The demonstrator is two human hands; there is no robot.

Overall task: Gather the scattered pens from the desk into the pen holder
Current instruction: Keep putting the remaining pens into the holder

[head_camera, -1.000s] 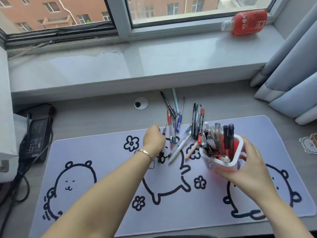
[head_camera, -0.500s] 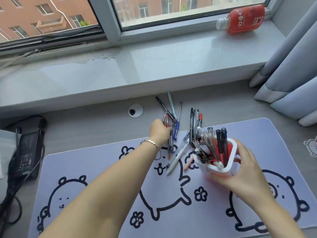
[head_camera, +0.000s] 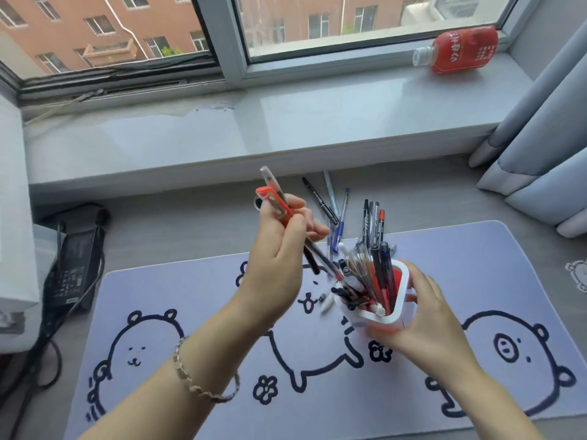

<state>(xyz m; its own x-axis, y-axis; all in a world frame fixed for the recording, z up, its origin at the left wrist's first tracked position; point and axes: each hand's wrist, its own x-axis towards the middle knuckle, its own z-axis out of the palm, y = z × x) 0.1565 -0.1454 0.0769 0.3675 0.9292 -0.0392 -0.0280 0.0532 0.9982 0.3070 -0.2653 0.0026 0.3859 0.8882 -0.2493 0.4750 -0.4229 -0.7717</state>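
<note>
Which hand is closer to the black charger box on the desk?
Left. The left hand, holding pens, is to the right of the charger; the right hand is farther right, gripping the pen holder.

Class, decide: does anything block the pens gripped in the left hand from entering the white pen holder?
Nothing separate; only the pens already standing in the white, red-lined pen holder crowd its opening nearest the left hand.

my desk mat (head_camera: 190, 293) is pale lilac with black-outlined bears and flowers. the pen holder (head_camera: 389, 319) is white outside, red inside, and the pens (head_camera: 275, 203) in my left hand (head_camera: 276, 262) are red, clear and black.
</note>
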